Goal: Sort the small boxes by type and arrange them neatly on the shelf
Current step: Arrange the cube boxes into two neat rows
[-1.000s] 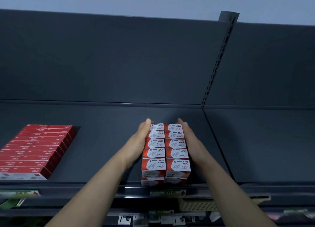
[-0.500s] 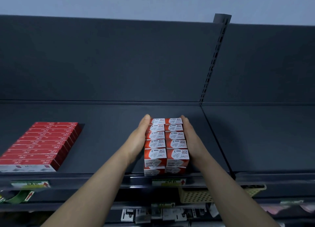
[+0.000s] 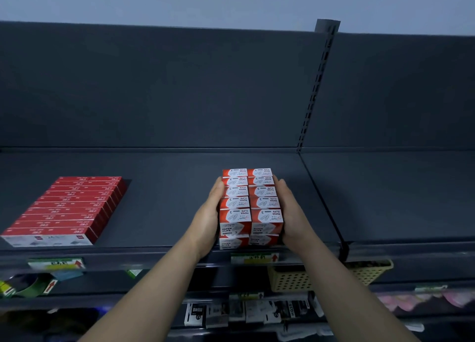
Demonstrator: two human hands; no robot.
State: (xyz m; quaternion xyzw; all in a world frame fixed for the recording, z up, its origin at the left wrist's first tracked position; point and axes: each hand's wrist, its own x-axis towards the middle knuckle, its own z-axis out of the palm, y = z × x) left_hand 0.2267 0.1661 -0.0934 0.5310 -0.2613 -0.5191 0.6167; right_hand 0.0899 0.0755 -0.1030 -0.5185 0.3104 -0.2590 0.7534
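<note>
Left hand [image 3: 207, 222] and right hand [image 3: 291, 217] flat, arms outstretched, clamping paper clip boxes [image 3: 250, 205] on shelf [image 3: 167, 200]

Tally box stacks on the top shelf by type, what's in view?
Paper clip boxes, red and white, one block pressed between the left hand and right hand: 1
Flat red boxes, one block at the left of the shelf: 1
Total: 2 blocks. Individual boxes inside each cannot be counted for sure.

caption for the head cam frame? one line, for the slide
Left hand and right hand press a two-column block of paper clip boxes on the dark shelf, red flat boxes at left.
</note>
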